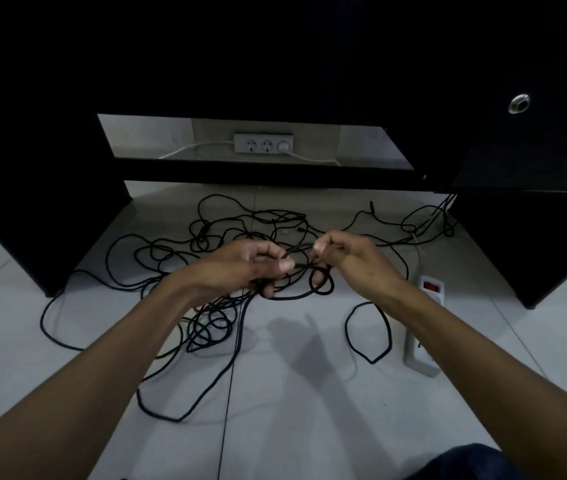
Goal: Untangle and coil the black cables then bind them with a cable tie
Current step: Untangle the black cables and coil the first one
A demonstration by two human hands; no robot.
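Cables (205, 244) are lying tangled across the floor (292, 393); both hands, left (240, 265) and right (347, 258), are pinching one strand between curled fingers. Pulling hard is likely tightening knots or dragging the power strip (425, 327).

Left hand (240, 263) and right hand (344, 256) pinch black cables (205, 327), tangle on floor (292, 393).

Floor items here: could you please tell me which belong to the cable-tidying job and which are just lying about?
Job:
black cables, tangled on the floor
left hand and right hand, each pinching cable

Lying about:
white power strip
wall sockets
black desk
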